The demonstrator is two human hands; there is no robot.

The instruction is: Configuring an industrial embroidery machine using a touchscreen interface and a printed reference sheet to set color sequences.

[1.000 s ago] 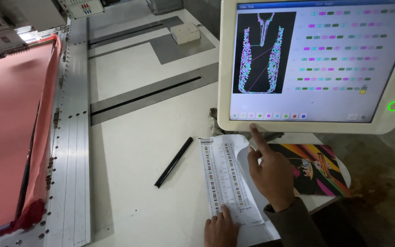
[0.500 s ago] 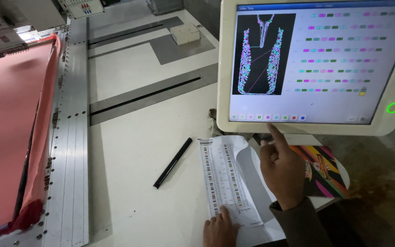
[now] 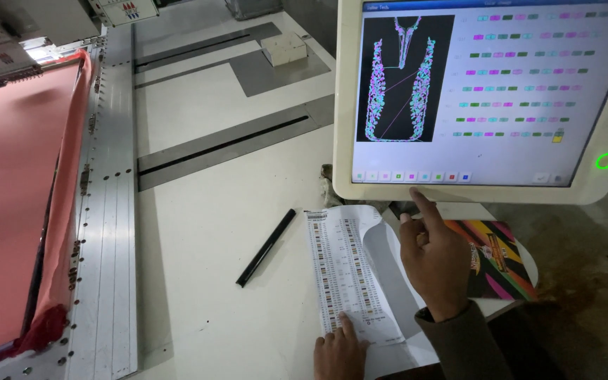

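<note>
Right hand [image 3: 439, 257] now raised from printed sheet [image 3: 350, 271] to bottom bezel of touchscreen monitor [image 3: 487, 98]; a second ago index tip lay lower, at sheet's top edge. Index finger extended, other fingers curled, nothing held. Left hand [image 3: 339, 352] flat, fingertips pinning sheet's lower end to tabletop [image 3: 205, 232], no grip on anything. Sheet flat on tabletop below monitor, black pen [image 3: 267, 247] lying apart to its left. Colourful booklet [image 3: 497, 257] under right hand. Red fabric [image 3: 8, 197] stretched in frame at far left. Attention apparently shifting from sheet to screen's colour buttons.

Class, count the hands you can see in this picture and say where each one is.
2: the right hand points up at the touchscreen monitor; the left hand presses the printed paper chart.
</note>
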